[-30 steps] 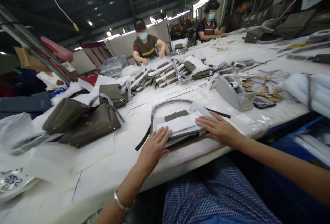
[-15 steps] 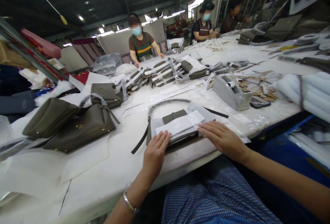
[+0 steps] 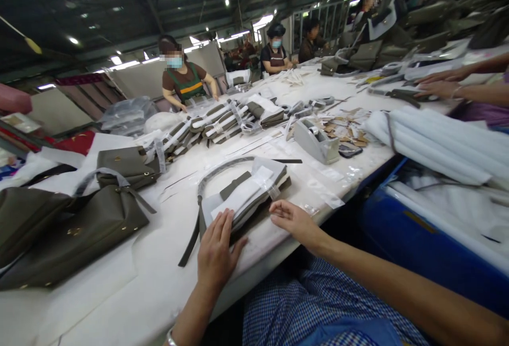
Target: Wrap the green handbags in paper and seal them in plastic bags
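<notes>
A flat olive-grey bag (image 3: 254, 197), wrapped across its front in white paper (image 3: 242, 196) and trailing a long looped strap (image 3: 217, 172), lay near the front edge of a white worktable (image 3: 167, 277). The left hand (image 3: 217, 245) rested palm down with fingers spread on the bag's near left corner, gripping nothing. The right hand (image 3: 292, 219) had come off the bag since a moment before: it sat on the table just beside the bag's near right corner, fingers loosely curled, with nothing visibly held. A second earlier both palms had pressed flat on the wrapping, so the smoothing press seemed to be loosening on the right side. The view had also swung to the right.

To the left lay unwrapped olive handbags (image 3: 75, 224). Farther back sat a row of wrapped bags (image 3: 222, 120), and to the right a grey tape dispenser (image 3: 316, 141) and a bundle of white rolls (image 3: 429, 144). Across the table a masked co-worker in a brown top (image 3: 183, 83) worked, others sat farther off, and another person's hands (image 3: 441, 81) rested at the far right.
</notes>
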### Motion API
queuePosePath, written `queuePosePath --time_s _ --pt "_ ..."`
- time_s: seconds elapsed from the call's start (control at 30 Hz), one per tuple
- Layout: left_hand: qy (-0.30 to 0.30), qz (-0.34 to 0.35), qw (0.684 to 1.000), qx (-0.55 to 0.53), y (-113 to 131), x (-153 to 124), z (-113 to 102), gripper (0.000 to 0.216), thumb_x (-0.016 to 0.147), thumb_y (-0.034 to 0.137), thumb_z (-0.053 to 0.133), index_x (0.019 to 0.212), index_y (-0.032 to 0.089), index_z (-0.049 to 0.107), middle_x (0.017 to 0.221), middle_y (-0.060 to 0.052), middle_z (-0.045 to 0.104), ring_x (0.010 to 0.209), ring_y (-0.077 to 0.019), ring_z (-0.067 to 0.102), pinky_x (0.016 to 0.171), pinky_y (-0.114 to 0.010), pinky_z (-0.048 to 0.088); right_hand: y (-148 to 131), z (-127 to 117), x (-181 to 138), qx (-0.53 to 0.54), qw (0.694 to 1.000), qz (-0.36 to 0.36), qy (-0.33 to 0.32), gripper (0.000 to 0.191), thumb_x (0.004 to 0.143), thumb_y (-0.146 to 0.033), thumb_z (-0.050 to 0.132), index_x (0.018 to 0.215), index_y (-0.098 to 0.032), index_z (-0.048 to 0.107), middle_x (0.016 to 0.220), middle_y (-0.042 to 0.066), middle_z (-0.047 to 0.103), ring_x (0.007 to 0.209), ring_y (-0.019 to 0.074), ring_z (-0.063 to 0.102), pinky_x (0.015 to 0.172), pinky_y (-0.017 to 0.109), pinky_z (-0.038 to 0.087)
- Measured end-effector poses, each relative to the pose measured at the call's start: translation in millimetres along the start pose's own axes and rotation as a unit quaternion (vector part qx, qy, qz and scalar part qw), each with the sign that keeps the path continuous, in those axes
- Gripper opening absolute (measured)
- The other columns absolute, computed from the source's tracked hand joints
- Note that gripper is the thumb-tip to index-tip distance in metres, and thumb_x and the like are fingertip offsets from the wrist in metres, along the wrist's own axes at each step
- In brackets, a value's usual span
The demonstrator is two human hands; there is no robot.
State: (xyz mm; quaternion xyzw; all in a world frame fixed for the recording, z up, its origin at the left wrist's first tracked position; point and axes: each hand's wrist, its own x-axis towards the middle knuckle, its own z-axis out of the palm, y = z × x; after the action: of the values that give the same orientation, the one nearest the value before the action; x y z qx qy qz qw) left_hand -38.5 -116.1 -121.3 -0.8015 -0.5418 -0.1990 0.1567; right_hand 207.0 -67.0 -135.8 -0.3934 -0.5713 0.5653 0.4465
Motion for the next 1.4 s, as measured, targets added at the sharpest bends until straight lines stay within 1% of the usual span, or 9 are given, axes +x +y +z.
queuePosePath --time_s 0.1,0.2,0.33,0.5,0.67,0.8,0.93,1.13,1.4 --pt "0.033 -0.036 0.999 0.015 -1.6 -2.7 2.3 0.073 0.093 0.035 0.062 0.154 0.018 0.026 0.146 -0.014 0.050 0.132 -0.0308 0.049 0.108 -0.046 0.044 -6.2 11.4 2.7 0.012 0.998 -0.061 0.004 0.019 0.082 -0.035 0.065 0.098 -0.026 0.059 0.124 0.005 0.066 0.113 0.0212 0.065 0.101 0.041 0.054" --pt "0.059 -0.053 0.997 0.018 -4.2 -6.2 6.1 0.070 0.095 0.025 0.058 0.155 0.021 0.022 0.145 -0.012 0.051 0.131 -0.0294 0.052 0.106 -0.045 0.046 -15.5 -6.1 12.0 -0.120 0.983 -0.137 -0.013 0.024 0.087 -0.034 0.062 0.110 -0.027 0.063 0.124 0.004 0.067 0.111 0.0211 0.066 0.102 0.043 0.053" --pt "0.068 -0.072 0.995 0.005 -3.5 -7.1 8.7 0.068 0.096 0.021 0.054 0.156 0.025 0.022 0.147 -0.009 0.050 0.132 -0.0273 0.050 0.107 -0.043 0.047 -8.9 -81.2 34.5 -0.405 0.888 -0.216 0.035 0.034 0.095 -0.036 0.053 0.123 -0.020 0.063 0.131 0.011 0.064 0.124 0.0266 0.058 0.110 0.049 0.044" --pt "0.112 -0.162 0.980 -0.010 1.2 2.6 5.2 0.062 0.096 0.026 0.057 0.153 0.027 0.031 0.141 -0.009 0.056 0.122 -0.0284 0.060 0.097 -0.044 0.055 20.8 -143.7 49.7 -0.600 0.787 -0.145 -0.002 0.066 0.092 -0.052 0.056 0.141 -0.009 0.051 0.151 0.020 0.042 0.143 0.0378 0.034 0.116 0.059 0.031" --pt "0.122 -0.196 0.973 -0.017 -0.1 11.0 6.4 0.059 0.095 0.030 0.059 0.150 0.027 0.037 0.136 -0.010 0.060 0.117 -0.0291 0.063 0.092 -0.044 0.056 20.6 -83.4 9.7 -0.603 0.778 -0.163 -0.060 0.075 0.091 -0.065 0.049 0.140 -0.009 0.052 0.148 0.021 0.045 0.139 0.0358 0.041 0.113 0.054 0.037" --pt "0.123 -0.190 0.974 -0.017 -0.9 11.3 11.2 0.058 0.094 0.027 0.060 0.148 0.025 0.041 0.137 -0.009 0.059 0.119 -0.0273 0.062 0.097 -0.040 0.054 -10.9 -46.2 -9.5 -0.587 0.790 -0.173 -0.043 0.055 0.094 -0.061 0.047 0.113 -0.016 0.071 0.118 0.016 0.070 0.114 0.0315 0.063 0.114 0.059 0.031" --pt "0.146 -0.182 0.972 -0.028 -0.7 11.8 11.0 0.056 0.093 0.027 0.061 0.146 0.023 0.043 0.136 -0.009 0.060 0.120 -0.0262 0.061 0.100 -0.037 0.052 -14.8 -44.2 18.5 -0.572 0.801 -0.177 -0.021 0.050 0.099 -0.050 0.045 0.129 -0.014 0.062 0.135 0.017 0.060 0.127 0.0287 0.054 0.117 0.054 0.027" --pt "0.186 -0.212 0.958 -0.051 -11.1 14.5 7.3 0.055 0.092 0.029 0.062 0.144 0.022 0.046 0.135 -0.010 0.061 0.121 -0.0262 0.061 0.101 -0.037 0.051 14.6 -8.9 50.0 -0.549 0.799 -0.160 -0.184 0.085 0.090 -0.069 0.047 0.151 -0.010 0.038 0.156 0.024 0.029 0.147 0.0379 0.025 0.119 0.055 0.021" --pt "0.230 -0.196 0.953 -0.034 -16.2 35.0 -0.9 0.053 0.091 0.029 0.066 0.140 0.023 0.050 0.132 -0.009 0.063 0.118 -0.0249 0.063 0.100 -0.035 0.051 6.7 65.0 98.3 -0.455 0.807 -0.257 -0.274 0.060 0.096 -0.056 0.046 0.148 -0.024 0.044 0.157 0.012 0.035 0.147 0.0300 0.027 0.120 0.054 0.019"
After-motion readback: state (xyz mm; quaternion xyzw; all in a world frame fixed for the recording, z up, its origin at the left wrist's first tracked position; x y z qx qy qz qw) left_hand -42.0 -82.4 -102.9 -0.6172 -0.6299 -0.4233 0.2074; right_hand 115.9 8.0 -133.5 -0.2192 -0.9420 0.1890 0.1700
